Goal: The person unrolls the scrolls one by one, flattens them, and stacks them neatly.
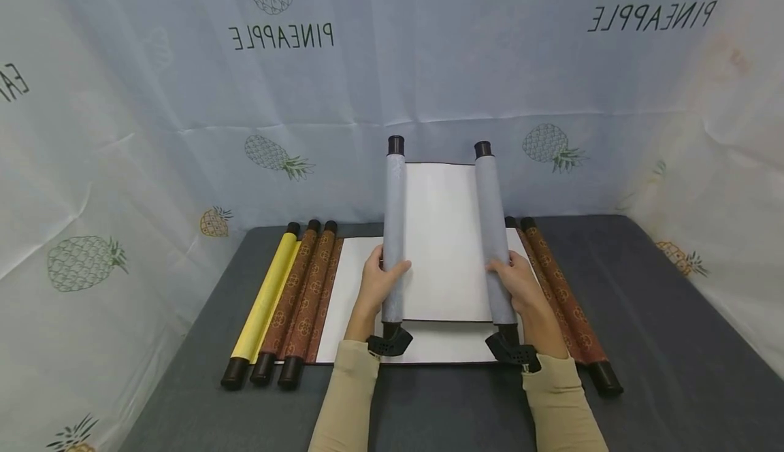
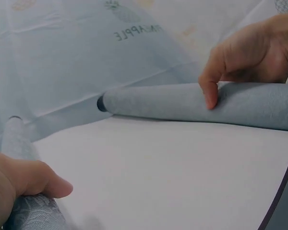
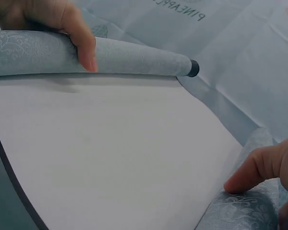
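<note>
A grey-blue hanging scroll is partly unrolled and held up off the table, white paper showing between its two rolls. My left hand grips the left roll, thumb across its front. The right hand holds the right roll in the same way. Both rolls end in black knobs. In the left wrist view, the far roll lies under the right thumb. The right wrist view shows the left thumb on the opposite roll; the fingers behind the rolls are mostly hidden.
Behind the held scroll, a brown-patterned scroll lies spread on the dark table, its white paper partly covered. Brown rolls and a yellow roll lie at left, another brown roll at right. A pineapple-print curtain hangs behind.
</note>
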Available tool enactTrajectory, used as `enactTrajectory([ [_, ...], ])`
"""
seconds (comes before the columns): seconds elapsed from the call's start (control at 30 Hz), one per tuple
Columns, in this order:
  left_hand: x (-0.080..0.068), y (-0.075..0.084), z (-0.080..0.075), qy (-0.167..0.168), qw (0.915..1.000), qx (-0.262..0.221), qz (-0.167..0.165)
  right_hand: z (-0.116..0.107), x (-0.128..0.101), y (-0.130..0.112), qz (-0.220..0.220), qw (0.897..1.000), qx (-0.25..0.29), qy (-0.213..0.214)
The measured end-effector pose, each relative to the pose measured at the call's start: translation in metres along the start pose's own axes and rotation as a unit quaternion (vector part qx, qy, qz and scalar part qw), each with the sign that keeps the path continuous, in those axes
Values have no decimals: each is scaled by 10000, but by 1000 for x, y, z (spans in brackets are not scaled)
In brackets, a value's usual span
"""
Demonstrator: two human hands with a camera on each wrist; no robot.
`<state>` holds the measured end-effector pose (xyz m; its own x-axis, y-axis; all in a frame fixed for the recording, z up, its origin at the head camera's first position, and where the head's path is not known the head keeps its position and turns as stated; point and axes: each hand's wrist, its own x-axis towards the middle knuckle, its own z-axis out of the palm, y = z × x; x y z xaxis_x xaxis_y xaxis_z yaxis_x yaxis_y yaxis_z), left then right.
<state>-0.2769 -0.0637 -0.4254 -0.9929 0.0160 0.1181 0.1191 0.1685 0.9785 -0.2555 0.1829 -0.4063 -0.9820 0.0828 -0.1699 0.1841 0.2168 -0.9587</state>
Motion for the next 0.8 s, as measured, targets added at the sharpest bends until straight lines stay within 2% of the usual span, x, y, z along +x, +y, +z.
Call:
enactTrajectory([
  [0.17, -1, 1, -1, 98, 9997, 150, 149, -1, -1, -1, 31, 9999, 68, 105],
  [0.57, 0, 1, -3, 319, 9990, 67, 315, -2, -1, -2, 97, 9991, 393, 87],
  [0.8, -1, 3, -6, 147, 9998, 51, 80, -4, -1, -2, 212, 9982, 478, 278],
])
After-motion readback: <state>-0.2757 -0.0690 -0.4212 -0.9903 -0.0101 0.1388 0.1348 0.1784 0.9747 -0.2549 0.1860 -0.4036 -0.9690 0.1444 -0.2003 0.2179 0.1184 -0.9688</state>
